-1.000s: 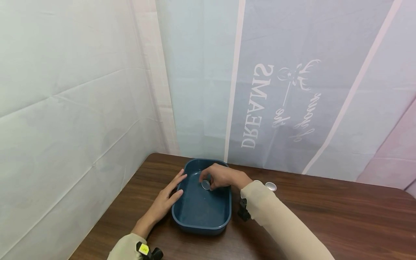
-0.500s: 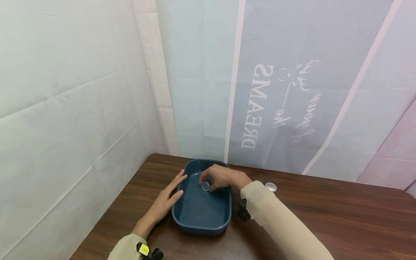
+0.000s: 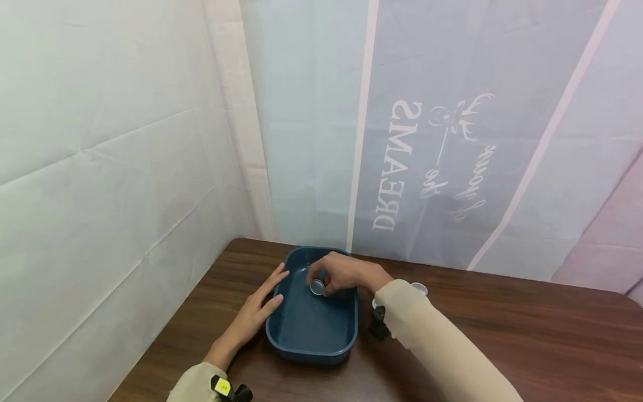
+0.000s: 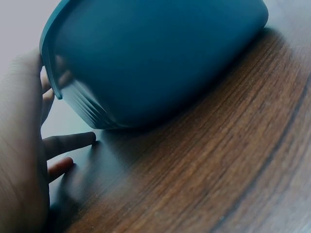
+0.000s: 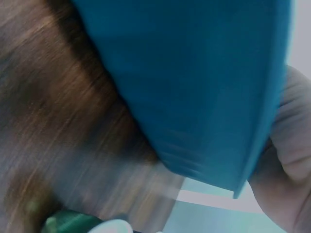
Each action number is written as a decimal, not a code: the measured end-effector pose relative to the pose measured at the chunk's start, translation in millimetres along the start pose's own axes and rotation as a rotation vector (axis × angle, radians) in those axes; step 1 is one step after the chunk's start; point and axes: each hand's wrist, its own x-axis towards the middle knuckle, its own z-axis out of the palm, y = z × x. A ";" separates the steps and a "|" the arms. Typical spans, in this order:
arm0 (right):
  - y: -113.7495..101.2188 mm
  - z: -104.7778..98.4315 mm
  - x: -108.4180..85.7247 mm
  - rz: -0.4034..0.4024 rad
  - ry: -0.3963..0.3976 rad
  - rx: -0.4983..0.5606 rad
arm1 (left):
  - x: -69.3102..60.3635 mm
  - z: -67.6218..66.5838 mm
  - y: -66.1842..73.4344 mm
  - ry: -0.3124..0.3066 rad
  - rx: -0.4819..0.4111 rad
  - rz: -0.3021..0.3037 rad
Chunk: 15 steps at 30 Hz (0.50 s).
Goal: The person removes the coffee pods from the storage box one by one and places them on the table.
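Note:
A deep blue plastic tub (image 3: 312, 329) with rounded corners stands on the table. My right hand (image 3: 341, 272) reaches over its right side and pinches a small round item with a pale, silvery face (image 3: 317, 287) inside the tub; what lies under that face cannot be made out. Only part of my right hand (image 5: 286, 160) shows beyond the tub's rim in the right wrist view. Along the left rim my left hand (image 3: 251, 315) rests with its fingers spread and fairly straight. The left wrist view shows that hand (image 4: 22, 145) at the tub's outer wall (image 4: 160, 58).
Right of the tub, a pale round item (image 3: 420, 287) sits partly behind my right sleeve (image 3: 427, 329). In the right wrist view a green item (image 5: 70, 222) lies beside a white round one (image 5: 112, 227). Cloth curtains (image 3: 306, 139) border the brown wooden table (image 3: 502, 329).
The right forearm has shifted slightly to the right, now covering more of the pale round item on the table. Left hand and tub stay in place.

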 end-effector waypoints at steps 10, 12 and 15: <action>-9.4 -15.2 -22.5 -0.066 0.117 0.142 | -0.2 0.5 0.9 0.003 -0.016 -0.003; -9.4 -15.9 -28.1 -0.077 0.146 0.166 | -0.4 0.5 0.9 0.003 -0.017 -0.002; -6.3 -14.7 -35.4 -0.100 0.197 0.199 | -1.0 0.5 1.5 0.004 -0.019 -0.001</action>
